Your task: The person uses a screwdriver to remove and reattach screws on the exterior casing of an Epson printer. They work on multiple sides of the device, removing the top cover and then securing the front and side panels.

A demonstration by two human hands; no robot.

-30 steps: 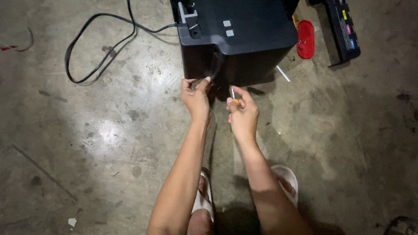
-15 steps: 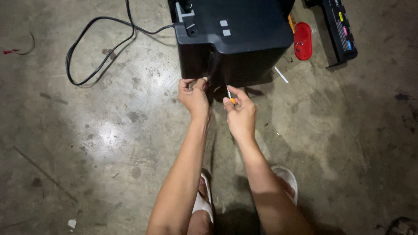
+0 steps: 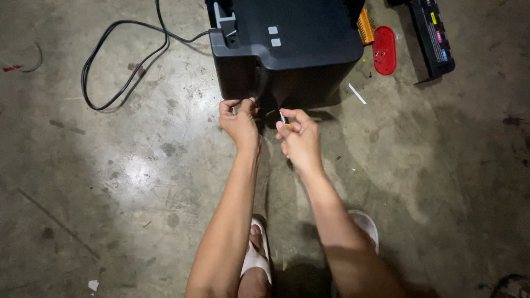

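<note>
My left hand (image 3: 240, 121) is curled shut, pinching something small against the black printer (image 3: 287, 49) front; what, I cannot tell. My right hand (image 3: 301, 138) is closed around a thin screwdriver (image 3: 282, 117), tip toward 12 o'clock. Printer sits on the concrete floor (image 3: 110, 182) at 12 o'clock: judged bulky, rigid, plastic shell scratch-prone; grip by lower edges.

A stained grey concrete floor (image 3: 110, 221) is being lit brightly at eight o'clock, while the three o'clock side is being left in shadow.
</note>
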